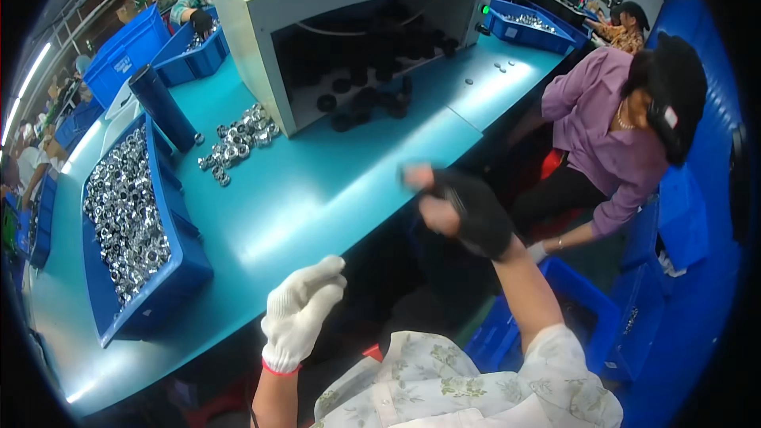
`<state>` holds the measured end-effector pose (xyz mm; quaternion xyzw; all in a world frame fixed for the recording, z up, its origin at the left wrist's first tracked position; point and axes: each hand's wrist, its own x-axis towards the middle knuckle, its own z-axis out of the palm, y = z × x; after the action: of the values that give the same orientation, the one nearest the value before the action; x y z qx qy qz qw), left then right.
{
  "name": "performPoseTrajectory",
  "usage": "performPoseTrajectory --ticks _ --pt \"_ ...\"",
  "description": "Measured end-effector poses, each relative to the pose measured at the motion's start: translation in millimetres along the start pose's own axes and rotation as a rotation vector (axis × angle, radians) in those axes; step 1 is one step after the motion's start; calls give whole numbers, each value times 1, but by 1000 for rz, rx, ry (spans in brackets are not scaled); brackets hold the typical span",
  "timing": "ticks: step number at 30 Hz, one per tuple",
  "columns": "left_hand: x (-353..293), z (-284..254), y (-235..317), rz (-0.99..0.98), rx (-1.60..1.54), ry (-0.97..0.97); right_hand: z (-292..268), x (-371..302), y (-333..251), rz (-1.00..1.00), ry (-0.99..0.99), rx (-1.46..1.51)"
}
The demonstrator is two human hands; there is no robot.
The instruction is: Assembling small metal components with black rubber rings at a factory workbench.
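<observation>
My left hand [304, 307], in a white knitted glove with a red cuff, is raised just off the table's front edge. Its fingers are curled and pressed together; whatever may be in them is hidden. My right hand [466, 212] wears a black glove with bare fingertips and is smeared by motion at the table's edge. Whether it holds anything cannot be made out. Nearest on the teal tabletop [317, 190] is a loose heap of shiny metal ring-shaped parts [238, 141]. A blue bin [186, 250] full of similar metal parts [127, 214] stands at the left.
A cream box-shaped machine [265, 63] with an open front holds several black round pieces [372, 99]. Beside the bin leans a dark blue cylinder [162, 107]. A person in purple [594, 103] sits close on the right, near blue crates [583, 293]. Another blue bin [531, 28] stands far right.
</observation>
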<state>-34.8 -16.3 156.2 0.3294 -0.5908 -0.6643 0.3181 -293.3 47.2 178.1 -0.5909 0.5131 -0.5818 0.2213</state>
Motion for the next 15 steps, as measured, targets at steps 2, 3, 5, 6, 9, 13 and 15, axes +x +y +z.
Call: performPoseTrajectory --ticks 2,3,5,6,9,13,15 --pt "27 -1 -9 132 213 45 -19 38 64 -33 157 -422" --pt "42 3 -10 145 210 31 -32 54 99 -46 229 -569" --pt "68 8 -11 494 766 101 -39 87 134 25 307 -779" --pt "78 7 -12 492 770 101 -39 101 151 55 352 -886" --pt "101 14 -10 510 1032 48 -49 150 173 166 210 -1008" --pt "124 17 -18 556 1112 22 -24 171 176 150 127 -1060" --pt "128 16 -20 556 1080 14 -16 172 182 164 186 -991"
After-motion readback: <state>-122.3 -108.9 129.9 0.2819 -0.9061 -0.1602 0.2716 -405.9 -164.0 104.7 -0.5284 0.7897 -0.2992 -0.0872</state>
